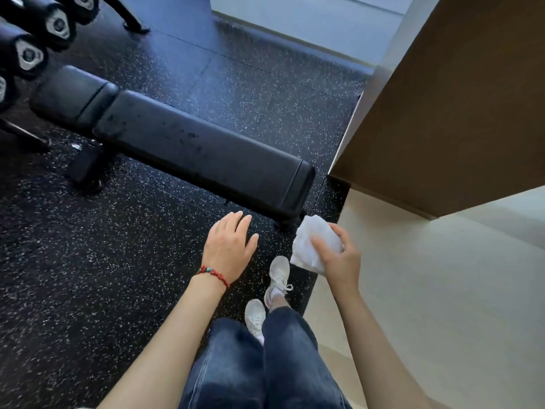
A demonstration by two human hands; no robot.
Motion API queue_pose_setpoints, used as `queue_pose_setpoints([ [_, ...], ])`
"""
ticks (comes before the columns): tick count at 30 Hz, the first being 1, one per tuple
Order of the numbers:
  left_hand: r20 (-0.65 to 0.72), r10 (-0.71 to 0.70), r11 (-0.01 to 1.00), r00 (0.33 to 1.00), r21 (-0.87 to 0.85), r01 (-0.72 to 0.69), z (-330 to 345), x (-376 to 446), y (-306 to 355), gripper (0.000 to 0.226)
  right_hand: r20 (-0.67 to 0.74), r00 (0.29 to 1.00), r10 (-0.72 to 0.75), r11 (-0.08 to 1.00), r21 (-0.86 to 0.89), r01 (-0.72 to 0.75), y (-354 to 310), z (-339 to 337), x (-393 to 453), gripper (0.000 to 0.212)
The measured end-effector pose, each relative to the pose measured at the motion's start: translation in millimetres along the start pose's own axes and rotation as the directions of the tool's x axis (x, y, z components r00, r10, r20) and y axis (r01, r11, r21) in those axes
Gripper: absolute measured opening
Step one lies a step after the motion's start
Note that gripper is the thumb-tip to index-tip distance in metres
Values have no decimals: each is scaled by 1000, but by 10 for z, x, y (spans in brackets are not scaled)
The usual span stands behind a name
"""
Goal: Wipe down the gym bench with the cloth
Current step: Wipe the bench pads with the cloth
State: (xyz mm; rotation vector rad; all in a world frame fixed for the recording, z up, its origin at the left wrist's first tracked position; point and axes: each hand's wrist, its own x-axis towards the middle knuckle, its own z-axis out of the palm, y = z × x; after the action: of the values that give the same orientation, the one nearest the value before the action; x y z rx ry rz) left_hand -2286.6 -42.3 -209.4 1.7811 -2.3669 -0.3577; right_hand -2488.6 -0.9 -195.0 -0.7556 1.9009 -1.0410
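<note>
A black padded gym bench (188, 143) runs from the upper left to the middle of the view, its near end just ahead of my hands. Its long pad shows dark spots and smears. My right hand (339, 255) grips a crumpled white cloth (312, 246) just below and to the right of the bench's near end, not touching the pad. My left hand (228, 243), with a red bead bracelet on the wrist, hovers open, palm down, in front of the bench's near end, holding nothing.
Black dumbbells (29, 51) sit on a rack at the upper left, close behind the bench's far pad. A brown wall corner (442, 113) juts in at the right. The speckled black rubber floor (88, 261) meets pale flooring (442, 305) at right. My legs and white sneakers (277, 278) are below.
</note>
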Motion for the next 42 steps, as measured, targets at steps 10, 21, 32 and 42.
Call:
queue_pose_setpoints([
  [10,78,74,997,994,6,-75,343,1284,-134,49,-14,994,106,994,14,-106,-82,359,1265,34],
  [21,115,211,977,971,-20,-210,1442,2247,-569,45,-33,991,130,991,-21,-130,613,1091,2233,36],
  [32,155,288,952,945,62,-300,2923,2458,-1325,50,-184,981,57,939,-325,-116,1916,1918,2711,41],
  [42,77,279,953,957,100,-286,3328,2399,-1481,53,-288,955,-77,841,-533,-93,1904,2027,3408,51],
])
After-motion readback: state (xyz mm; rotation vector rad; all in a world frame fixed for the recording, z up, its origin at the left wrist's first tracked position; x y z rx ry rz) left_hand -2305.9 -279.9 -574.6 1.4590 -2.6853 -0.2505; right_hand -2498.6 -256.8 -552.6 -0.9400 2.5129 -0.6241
